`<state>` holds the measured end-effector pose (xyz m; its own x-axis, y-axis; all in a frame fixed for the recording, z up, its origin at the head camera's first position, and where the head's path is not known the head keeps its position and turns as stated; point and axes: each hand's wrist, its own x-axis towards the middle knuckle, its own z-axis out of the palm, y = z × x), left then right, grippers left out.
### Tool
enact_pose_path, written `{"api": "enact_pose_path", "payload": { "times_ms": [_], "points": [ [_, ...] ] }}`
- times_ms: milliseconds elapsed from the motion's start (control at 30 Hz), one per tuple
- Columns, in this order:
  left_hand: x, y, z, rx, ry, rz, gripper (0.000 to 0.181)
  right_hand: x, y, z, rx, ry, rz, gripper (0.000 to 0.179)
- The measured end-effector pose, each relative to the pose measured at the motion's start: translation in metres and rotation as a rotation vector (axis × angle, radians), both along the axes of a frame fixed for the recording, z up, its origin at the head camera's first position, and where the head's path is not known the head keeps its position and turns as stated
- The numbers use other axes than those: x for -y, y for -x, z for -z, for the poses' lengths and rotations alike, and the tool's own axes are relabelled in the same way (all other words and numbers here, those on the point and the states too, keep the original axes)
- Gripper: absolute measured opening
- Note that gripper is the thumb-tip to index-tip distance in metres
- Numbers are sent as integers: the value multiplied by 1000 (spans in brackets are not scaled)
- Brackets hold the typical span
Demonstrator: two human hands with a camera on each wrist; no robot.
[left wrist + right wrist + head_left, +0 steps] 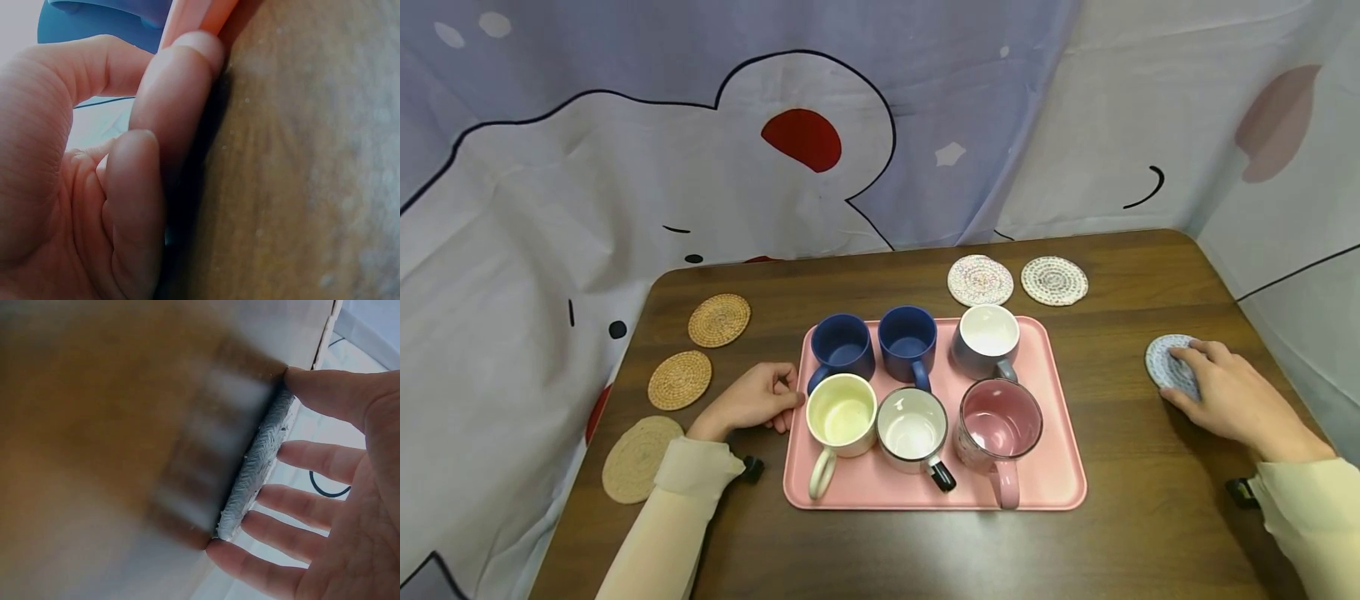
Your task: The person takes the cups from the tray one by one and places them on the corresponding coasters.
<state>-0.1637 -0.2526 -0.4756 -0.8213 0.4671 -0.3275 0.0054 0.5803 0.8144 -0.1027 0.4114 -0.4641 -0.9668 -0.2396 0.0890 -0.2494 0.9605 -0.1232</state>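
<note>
Your left hand (756, 397) pinches the pink rectangular tray (1060, 433); your right hand (1236, 396), fingers spread, grips the round blue-grey woven coaster (1167, 363).

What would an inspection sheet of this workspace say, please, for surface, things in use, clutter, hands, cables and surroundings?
Surface: brown wood-grain table.
Things in use: pink tray bearing six mugs; three straw-coloured coasters at left, two pale coasters near the far edge, one blue-grey coaster at right.
Clutter: nothing seen.
Left hand: holds the tray's left edge.
Right hand: thumb and fingertips grip the blue-grey coaster.
Cables: nothing seen.
Surroundings: printed cloth hangs behind and beside the table.
</note>
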Motion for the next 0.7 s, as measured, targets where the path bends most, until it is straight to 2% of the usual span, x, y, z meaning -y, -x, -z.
{"api": "enact_pose_path", "payload": {
  "times_ms": [300, 700],
  "points": [
    [1, -1, 0, -1, -3, 2, 17, 5, 29, -5, 19, 0, -29, 63],
    [1, 0, 0, -4, 3, -3, 17, 13, 75, -12, 155, -10, -2, 65]
  ]
}}
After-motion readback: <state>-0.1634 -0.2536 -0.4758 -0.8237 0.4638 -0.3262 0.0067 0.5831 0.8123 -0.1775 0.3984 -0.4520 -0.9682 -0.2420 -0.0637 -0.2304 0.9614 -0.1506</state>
